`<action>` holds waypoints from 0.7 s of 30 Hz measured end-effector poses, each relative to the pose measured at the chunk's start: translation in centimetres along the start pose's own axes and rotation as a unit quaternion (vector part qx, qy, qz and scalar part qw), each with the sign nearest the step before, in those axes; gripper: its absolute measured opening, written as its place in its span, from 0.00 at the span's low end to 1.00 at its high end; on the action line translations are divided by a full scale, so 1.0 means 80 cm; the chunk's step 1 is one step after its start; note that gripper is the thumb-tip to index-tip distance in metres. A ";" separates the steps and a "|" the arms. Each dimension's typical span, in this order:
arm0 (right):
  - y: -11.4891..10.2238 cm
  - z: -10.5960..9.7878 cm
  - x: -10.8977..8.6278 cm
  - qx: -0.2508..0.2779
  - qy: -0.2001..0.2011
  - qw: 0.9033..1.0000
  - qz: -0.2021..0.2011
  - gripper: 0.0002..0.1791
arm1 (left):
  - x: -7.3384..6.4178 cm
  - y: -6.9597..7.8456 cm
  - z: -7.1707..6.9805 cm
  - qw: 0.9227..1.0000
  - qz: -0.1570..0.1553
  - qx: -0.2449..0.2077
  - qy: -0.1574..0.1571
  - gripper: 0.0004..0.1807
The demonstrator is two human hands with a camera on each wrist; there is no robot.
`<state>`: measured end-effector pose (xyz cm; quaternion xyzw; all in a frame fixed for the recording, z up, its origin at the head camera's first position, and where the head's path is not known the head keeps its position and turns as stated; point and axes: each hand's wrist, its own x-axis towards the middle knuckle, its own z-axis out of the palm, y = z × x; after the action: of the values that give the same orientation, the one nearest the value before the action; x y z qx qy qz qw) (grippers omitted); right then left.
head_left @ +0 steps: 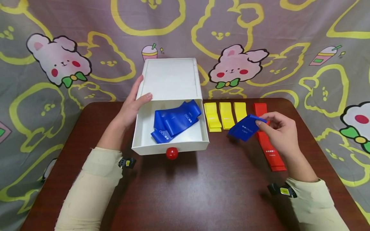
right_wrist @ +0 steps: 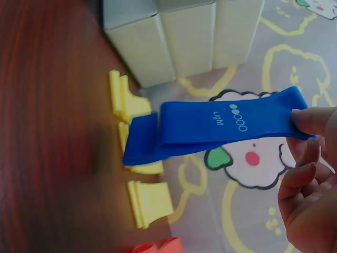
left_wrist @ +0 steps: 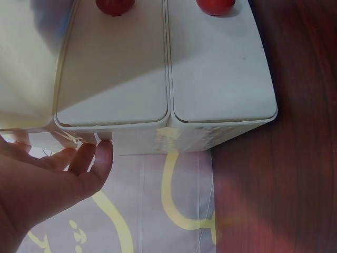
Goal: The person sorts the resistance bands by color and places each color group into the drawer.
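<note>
My right hand [head_left: 281, 136] pinches one end of a blue resistance band [right_wrist: 210, 124] marked "Light", which hangs folded above the table. On the left, my left hand [head_left: 128, 107] rests against the side of a white drawer unit [head_left: 171, 78], thumb over its top edge. The top drawer [head_left: 188, 146] is pulled out by its red knob side and holds several folded blue bands [head_left: 179, 120]. In the left wrist view, the left fingers [left_wrist: 102, 158] touch the unit's side near the drawer seam.
Three folded yellow bands [head_left: 226, 117] lie in a row to the right of the drawer unit. Red bands [head_left: 271, 154] lie farther right, partly behind the right hand. Two closed lower drawers [left_wrist: 221, 63] show below the top one. A patterned cloth [head_left: 173, 25] hangs behind the table [head_left: 179, 195].
</note>
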<state>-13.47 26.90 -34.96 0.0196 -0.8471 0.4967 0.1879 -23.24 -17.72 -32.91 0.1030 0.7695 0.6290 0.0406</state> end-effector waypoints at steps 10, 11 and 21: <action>0.008 -0.004 0.025 0.083 0.063 0.993 -0.054 0.09 | 0.001 -0.001 0.001 1.000 0.001 0.002 -0.001 0.44; 0.004 -0.005 0.027 0.103 0.064 0.991 -0.059 0.09 | 0.001 -0.001 0.001 1.000 0.001 0.003 -0.002 0.44; -0.060 -0.009 0.052 0.245 0.065 0.959 -0.128 0.09 | 0.001 -0.001 0.001 1.000 -0.009 0.012 0.006 0.44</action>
<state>-16.07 25.71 -29.24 0.1411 -0.6759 0.6609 0.2941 -23.33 -17.62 -33.00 0.0922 0.7784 0.6196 0.0403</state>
